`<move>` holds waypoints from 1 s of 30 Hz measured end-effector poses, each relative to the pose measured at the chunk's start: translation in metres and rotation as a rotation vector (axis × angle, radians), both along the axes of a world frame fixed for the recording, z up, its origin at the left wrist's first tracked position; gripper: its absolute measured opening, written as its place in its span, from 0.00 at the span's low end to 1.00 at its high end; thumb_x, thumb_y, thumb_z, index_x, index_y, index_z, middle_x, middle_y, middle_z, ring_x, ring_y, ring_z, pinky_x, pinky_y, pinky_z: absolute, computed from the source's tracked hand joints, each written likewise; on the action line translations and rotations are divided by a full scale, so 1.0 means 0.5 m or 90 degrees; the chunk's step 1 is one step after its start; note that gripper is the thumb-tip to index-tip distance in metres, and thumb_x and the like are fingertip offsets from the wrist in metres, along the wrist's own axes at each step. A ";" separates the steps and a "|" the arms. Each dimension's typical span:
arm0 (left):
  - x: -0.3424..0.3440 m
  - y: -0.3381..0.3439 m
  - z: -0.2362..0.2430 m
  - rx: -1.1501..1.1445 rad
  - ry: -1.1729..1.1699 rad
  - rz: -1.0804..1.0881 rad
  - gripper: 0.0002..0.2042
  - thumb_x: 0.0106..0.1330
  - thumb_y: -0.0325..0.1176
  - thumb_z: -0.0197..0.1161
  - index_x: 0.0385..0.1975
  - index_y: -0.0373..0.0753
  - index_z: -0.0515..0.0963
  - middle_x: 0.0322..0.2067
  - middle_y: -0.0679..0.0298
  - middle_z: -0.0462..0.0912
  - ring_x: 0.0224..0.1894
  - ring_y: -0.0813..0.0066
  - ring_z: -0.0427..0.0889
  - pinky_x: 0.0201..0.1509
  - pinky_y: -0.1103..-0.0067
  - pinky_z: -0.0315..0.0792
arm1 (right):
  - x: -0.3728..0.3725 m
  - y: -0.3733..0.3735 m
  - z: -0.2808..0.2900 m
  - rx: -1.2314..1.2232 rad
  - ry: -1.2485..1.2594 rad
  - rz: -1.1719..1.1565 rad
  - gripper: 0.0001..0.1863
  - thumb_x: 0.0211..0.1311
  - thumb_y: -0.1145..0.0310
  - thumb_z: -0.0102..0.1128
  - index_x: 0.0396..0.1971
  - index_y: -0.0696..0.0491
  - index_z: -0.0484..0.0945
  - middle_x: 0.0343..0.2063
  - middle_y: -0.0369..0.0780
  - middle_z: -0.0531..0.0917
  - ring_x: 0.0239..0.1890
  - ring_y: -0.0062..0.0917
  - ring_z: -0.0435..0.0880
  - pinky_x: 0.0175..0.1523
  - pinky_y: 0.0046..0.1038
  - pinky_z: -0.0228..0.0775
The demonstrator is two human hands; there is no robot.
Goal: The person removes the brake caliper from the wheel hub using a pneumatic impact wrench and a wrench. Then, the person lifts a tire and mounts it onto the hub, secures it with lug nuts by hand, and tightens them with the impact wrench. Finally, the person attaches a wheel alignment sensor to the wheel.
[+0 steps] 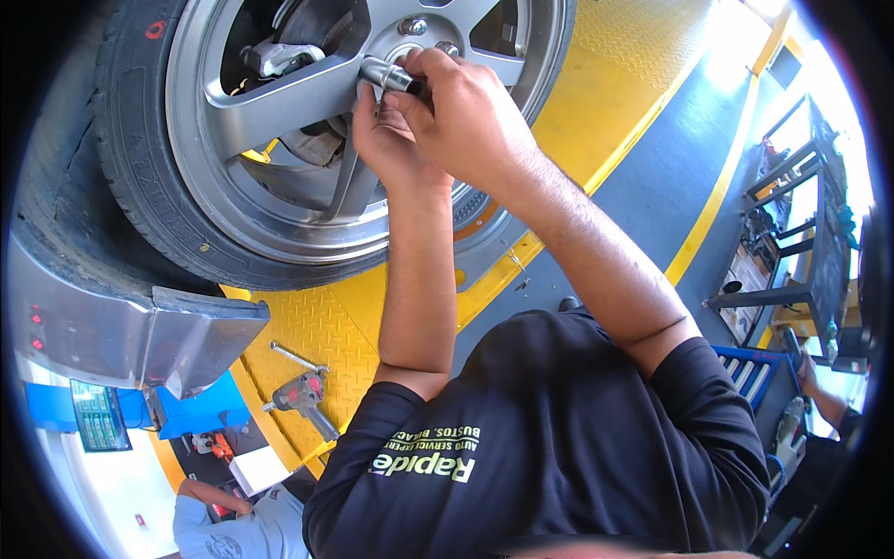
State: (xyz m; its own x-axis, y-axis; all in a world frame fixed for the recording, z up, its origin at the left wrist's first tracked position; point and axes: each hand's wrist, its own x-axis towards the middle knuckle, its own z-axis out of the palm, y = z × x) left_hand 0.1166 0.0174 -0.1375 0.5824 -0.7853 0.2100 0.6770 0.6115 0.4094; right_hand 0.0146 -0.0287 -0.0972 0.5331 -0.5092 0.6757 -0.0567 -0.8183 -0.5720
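The right hand (475, 112) holds a silver cylindrical metal socket (386, 74) near the centre of a grey spoked metal wheel (279, 107), well inside its outer edge, left hand (400, 149) fingers curled beneath, grip unclear.

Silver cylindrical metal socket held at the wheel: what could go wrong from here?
The silver cylindrical metal socket might slip from the right hand and scratch the grey spoked metal wheel.
The left hand, close beside a spoke, could get knocked or pinched.
The grey-and-red cordless impact wrench, lying loose on the yellow textured platform, might get bumped.
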 end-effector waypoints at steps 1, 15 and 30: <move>0.000 -0.001 0.000 -0.001 -0.002 0.022 0.21 0.80 0.51 0.52 0.50 0.38 0.78 0.48 0.59 0.85 0.51 0.66 0.85 0.58 0.70 0.79 | -0.001 -0.001 0.001 0.022 0.016 0.005 0.19 0.69 0.58 0.66 0.47 0.60 0.80 0.35 0.52 0.87 0.41 0.47 0.89 0.49 0.43 0.81; -0.001 0.006 0.007 -0.082 0.008 -0.082 0.19 0.76 0.46 0.52 0.49 0.38 0.81 0.48 0.59 0.87 0.57 0.65 0.84 0.65 0.66 0.75 | -0.005 0.002 0.020 0.010 0.129 -0.033 0.22 0.73 0.53 0.59 0.41 0.61 0.81 0.28 0.52 0.87 0.34 0.47 0.89 0.41 0.42 0.82; 0.001 -0.004 0.007 -0.037 0.069 -0.002 0.24 0.79 0.51 0.50 0.52 0.33 0.77 0.51 0.53 0.84 0.51 0.61 0.85 0.62 0.69 0.77 | 0.009 -0.008 0.019 0.107 0.126 0.011 0.30 0.73 0.41 0.54 0.50 0.56 0.84 0.29 0.47 0.89 0.37 0.45 0.90 0.45 0.43 0.81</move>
State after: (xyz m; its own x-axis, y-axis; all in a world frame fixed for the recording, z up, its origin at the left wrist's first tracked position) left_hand 0.1170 0.0155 -0.1342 0.6013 -0.7757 0.1916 0.7174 0.6297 0.2979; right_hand 0.0193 -0.0328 -0.0878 0.6566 -0.5947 0.4640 -0.1682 -0.7151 -0.6785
